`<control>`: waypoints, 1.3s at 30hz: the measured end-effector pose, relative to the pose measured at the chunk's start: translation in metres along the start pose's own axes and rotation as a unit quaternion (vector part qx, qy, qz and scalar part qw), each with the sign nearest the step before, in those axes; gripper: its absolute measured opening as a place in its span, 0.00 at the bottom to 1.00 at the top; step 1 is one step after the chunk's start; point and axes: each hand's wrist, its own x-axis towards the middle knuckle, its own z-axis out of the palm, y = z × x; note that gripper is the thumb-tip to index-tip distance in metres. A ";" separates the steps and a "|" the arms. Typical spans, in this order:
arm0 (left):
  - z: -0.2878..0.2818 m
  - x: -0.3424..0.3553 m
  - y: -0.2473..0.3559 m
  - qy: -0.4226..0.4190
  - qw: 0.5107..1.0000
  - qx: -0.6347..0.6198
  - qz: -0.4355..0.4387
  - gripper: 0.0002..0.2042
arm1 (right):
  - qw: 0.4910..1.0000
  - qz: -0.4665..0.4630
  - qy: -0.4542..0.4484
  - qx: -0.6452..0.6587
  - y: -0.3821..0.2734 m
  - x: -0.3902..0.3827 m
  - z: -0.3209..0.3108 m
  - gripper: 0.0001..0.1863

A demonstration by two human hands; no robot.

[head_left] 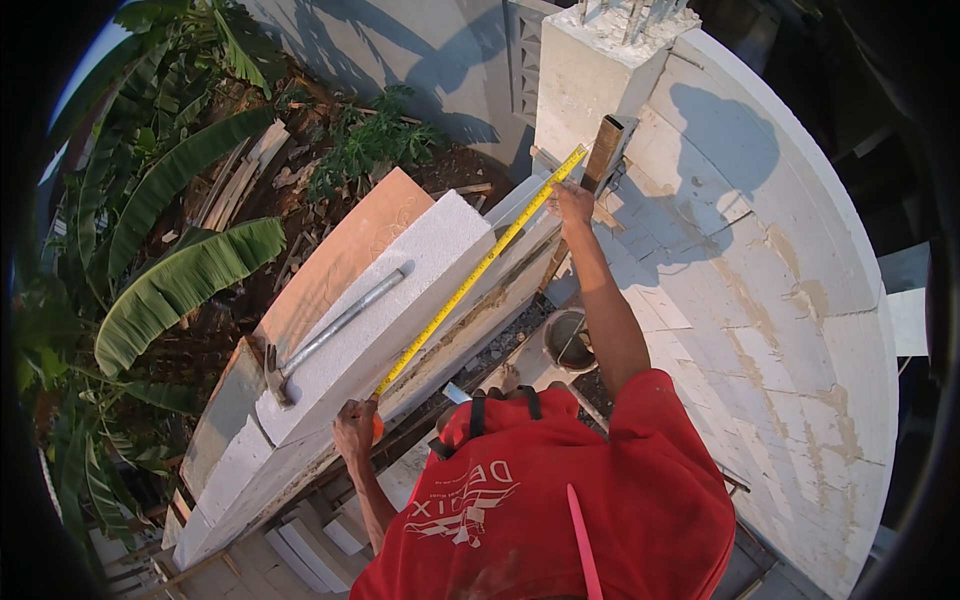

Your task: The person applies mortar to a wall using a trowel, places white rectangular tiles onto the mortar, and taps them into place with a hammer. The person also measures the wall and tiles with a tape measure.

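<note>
A yellow tape measure (pixel 482 268) stretches diagonally along the side of a white lightweight block (pixel 400 290) that lies in the top course of a low wall. At the near end, my left hand (pixel 352 430) is closed around its case, with a bit of orange showing beside the fingers. My right hand (pixel 573 203) grips the far end of the blade, close to a brown rectangular bar (pixel 603 150) beside the concrete column (pixel 585 85). On top of the block rests a claw hammer (pixel 340 318), its head toward the near end.
A tall curved-looking block wall (pixel 745 330) rises on the right. Below my right arm stands a round bucket (pixel 567 340) with a tool in it. An orange-brown board (pixel 345 250) leans behind the blocks. Banana leaves (pixel 190 285) spread on the left. Loose blocks (pixel 310 550) lie below.
</note>
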 end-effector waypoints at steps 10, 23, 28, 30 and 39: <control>-0.007 0.004 -0.003 0.025 1.000 0.006 0.004 0.22 | 0.999 -0.016 -0.031 -0.008 0.010 0.000 -0.009 0.08; -0.001 0.007 -0.014 0.034 0.999 0.022 0.020 0.22 | 0.999 -0.018 -0.029 -0.020 0.006 -0.005 -0.007 0.09; -0.004 0.004 -0.009 0.030 0.999 0.002 0.023 0.22 | 0.999 -0.014 -0.026 -0.026 0.005 -0.004 -0.007 0.08; -0.006 0.004 -0.007 0.019 0.999 -0.003 0.027 0.21 | 0.999 -0.008 -0.025 -0.029 0.006 -0.004 -0.007 0.08; -0.010 -0.001 0.000 0.021 1.000 0.002 0.017 0.22 | 0.999 -0.008 -0.033 -0.025 0.007 -0.001 -0.006 0.08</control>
